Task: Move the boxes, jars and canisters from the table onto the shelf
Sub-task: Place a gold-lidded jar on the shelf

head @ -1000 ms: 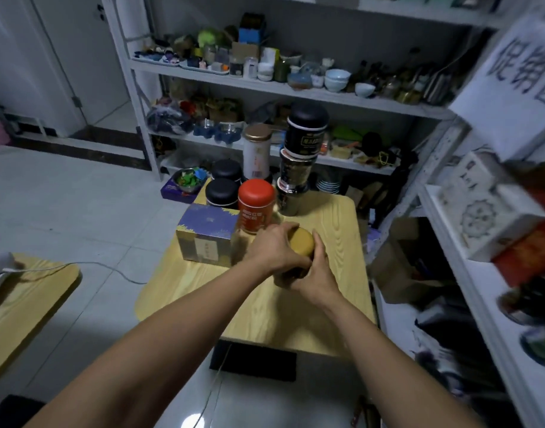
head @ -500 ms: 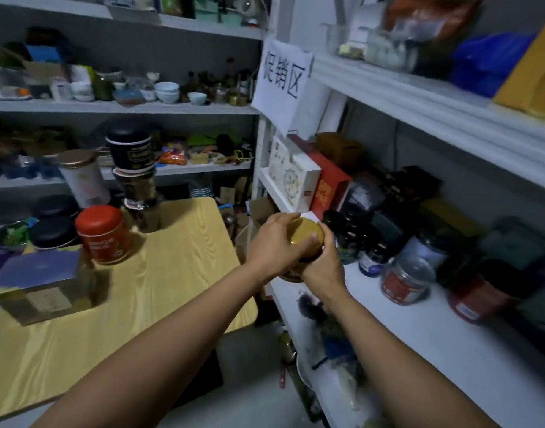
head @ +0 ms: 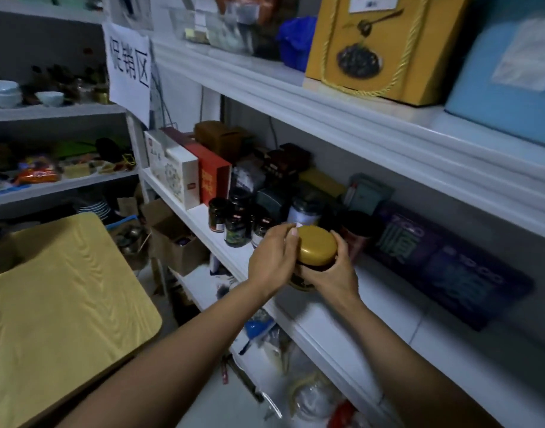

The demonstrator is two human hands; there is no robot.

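Note:
A dark jar with a gold lid is held between both my hands over the front of the white middle shelf. My left hand wraps its left side and my right hand cups its right side and base. Whether the jar's base touches the shelf is hidden by my hands. Small dark jars stand just behind it on the shelf. The yellow wooden table lies at the lower left; only its bare top shows.
The shelf holds a white box, a red box, dark tins and a flat purple box at the right. A yellow gift box sits on the shelf above. Cardboard boxes and clutter fill the floor and lower shelf.
I have turned right from the table toward the shelf, carrying the gold-lidded jar in both hands further along and closer to the shelf. The table's canisters have left the view.

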